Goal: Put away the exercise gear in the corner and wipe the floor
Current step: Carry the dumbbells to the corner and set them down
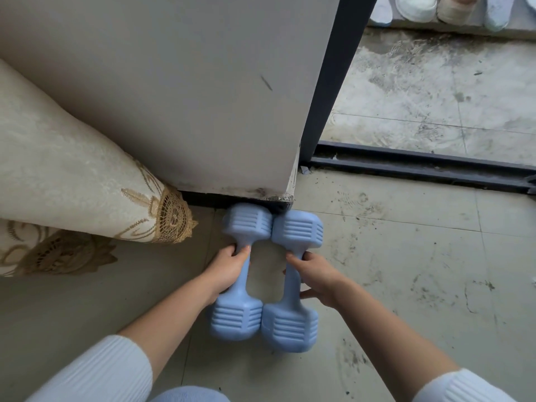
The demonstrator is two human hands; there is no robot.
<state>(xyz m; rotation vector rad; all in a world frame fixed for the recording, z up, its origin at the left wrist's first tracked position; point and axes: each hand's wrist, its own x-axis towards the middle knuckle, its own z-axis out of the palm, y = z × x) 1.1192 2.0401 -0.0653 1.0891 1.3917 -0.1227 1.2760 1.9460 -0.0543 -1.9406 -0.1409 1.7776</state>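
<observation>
Left hand [224, 271] and right hand [317, 278] fingers [294, 260] wrap handles of two dumbbells [236, 316].

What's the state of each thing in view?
left dumbbell: lying on floor, far head at wall base, handle gripped by left hand
right dumbbell: lying beside it, heads touching, handle gripped by right hand
floor: dirty, dark smudges
curtain: hanging, hem on floor

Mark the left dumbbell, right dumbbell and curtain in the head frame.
left dumbbell [236, 317]: head view, on its near ribbed end.
right dumbbell [288, 324]: head view, on its near ribbed end.
curtain [72, 169]: head view, on the cream fabric above the lace hem.
</observation>
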